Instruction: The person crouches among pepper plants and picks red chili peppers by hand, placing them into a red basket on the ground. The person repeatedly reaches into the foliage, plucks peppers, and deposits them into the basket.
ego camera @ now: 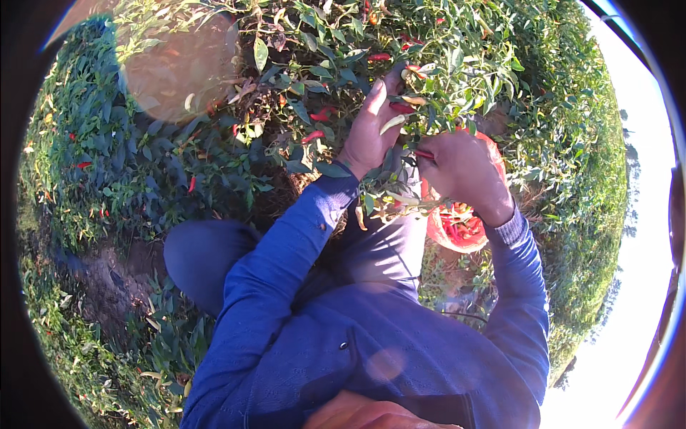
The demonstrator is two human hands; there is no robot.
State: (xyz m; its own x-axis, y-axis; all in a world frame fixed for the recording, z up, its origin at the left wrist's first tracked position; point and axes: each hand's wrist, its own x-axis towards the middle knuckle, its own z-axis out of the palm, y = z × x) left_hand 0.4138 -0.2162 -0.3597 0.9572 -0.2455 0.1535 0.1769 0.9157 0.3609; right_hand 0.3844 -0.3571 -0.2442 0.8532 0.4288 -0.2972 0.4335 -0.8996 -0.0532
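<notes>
My left hand (375,123) reaches into a chili pepper plant (450,91), its thumb raised and its palm behind a red chili pepper (402,108) and a pale chili pepper (393,124). Whether it grips anything is unclear, as leaves cover its fingers. To its right, my right hand (461,169) is curled with its fingers closed on a red chili pepper (424,154), whose end shows at the fingers. Partly under the right hand and wrist is a red mesh bag (457,246) holding several red chili peppers (460,222).
Dense chili plants (166,150) with red and pale fruits surround me. My bent knee (206,257) is at the left, and the other leg (394,246) lies close to the bag. Bare soil (115,284) shows between plants at the lower left.
</notes>
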